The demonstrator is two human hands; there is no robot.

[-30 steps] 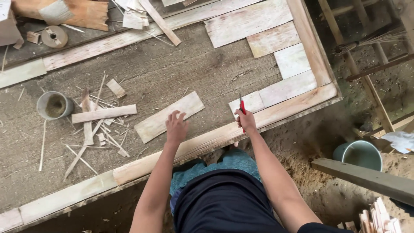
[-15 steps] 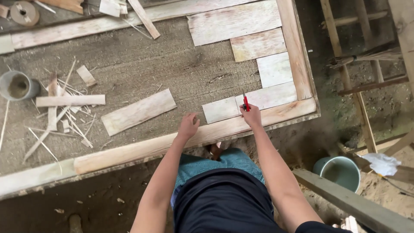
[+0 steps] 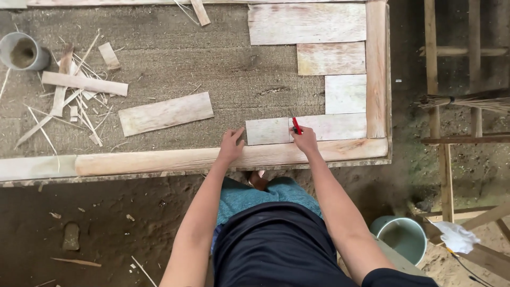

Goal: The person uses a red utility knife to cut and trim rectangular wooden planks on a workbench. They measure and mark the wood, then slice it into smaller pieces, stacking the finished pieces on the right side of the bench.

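My right hand (image 3: 306, 142) grips a red pen (image 3: 296, 125) whose tip rests on a pale wooden plank (image 3: 329, 127) lying inside the frame's bottom right corner. My left hand (image 3: 231, 145) is pressed flat on the left end of that plank and on the long bottom rail (image 3: 175, 159) of the wooden frame. Above the plank, other pale boards (image 3: 345, 93) are stacked in steps against the right rail (image 3: 376, 69).
A loose plank (image 3: 166, 114) lies on the rough mat left of my hands. Offcuts and slivers (image 3: 74, 95) are scattered beside a grey cup (image 3: 22, 52) at far left. A green bucket (image 3: 402, 238), white cloth (image 3: 456, 236) and a wooden ladder (image 3: 441, 106) stand on the dirt at right.
The view has shifted right and closer along the frame. My left hand has moved right onto the end of the plank; the right hand keeps the pen on it.
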